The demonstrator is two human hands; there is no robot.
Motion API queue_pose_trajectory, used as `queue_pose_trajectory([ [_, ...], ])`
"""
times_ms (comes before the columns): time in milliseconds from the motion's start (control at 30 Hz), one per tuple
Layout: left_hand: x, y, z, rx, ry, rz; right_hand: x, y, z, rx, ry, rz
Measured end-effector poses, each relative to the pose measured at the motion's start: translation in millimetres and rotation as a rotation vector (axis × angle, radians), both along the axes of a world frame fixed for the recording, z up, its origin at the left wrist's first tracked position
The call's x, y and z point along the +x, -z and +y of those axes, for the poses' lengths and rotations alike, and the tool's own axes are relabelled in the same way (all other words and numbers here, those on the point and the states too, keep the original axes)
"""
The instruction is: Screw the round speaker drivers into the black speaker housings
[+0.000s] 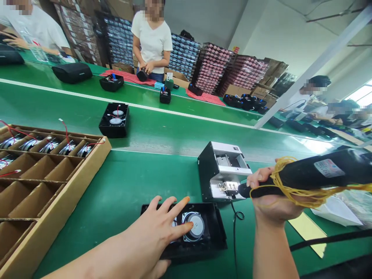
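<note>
My left hand (pixel 165 224) lies with spread fingers over a black speaker housing (pixel 213 228) on the green bench. Its fingertips reach over a round speaker driver (pixel 197 226) seated inside; a second driver is mostly hidden beneath the hand. Wrapped round a black electric screwdriver (pixel 314 172) with yellow rubber bands wound about it is my right hand (pixel 270 193). The screwdriver's tip meets the front of a silver and black screw feeder (pixel 232 170), close to its metal outlet; whether a screw is on the bit cannot be made out.
At left stands a divided cardboard box (pixel 72 197) holding several wired drivers. Another housing with two drivers (pixel 115 119) sits on the belt beyond. A black cable (pixel 235 224) trails from the feeder, near a yellow card (pixel 309 234). Across the line, a person in white (pixel 152 38) handles a black part.
</note>
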State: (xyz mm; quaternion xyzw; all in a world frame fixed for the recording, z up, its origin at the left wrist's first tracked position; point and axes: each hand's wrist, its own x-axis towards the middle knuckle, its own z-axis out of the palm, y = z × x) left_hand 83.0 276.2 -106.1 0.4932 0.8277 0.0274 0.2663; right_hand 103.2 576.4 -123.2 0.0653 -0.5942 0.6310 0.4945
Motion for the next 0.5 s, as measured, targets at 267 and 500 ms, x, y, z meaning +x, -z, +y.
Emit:
queue_pose_trajectory([
  [267, -3, 10.7, -6, 0.084, 0.003, 0.017, 11, 2.1, -1, -0.029, -0.011, -0.05],
  [500, -5, 24.0, -12, 0.24, 0.046, 0.132, 36, -21.0, -20, -0.049, -0.025, 0.02],
])
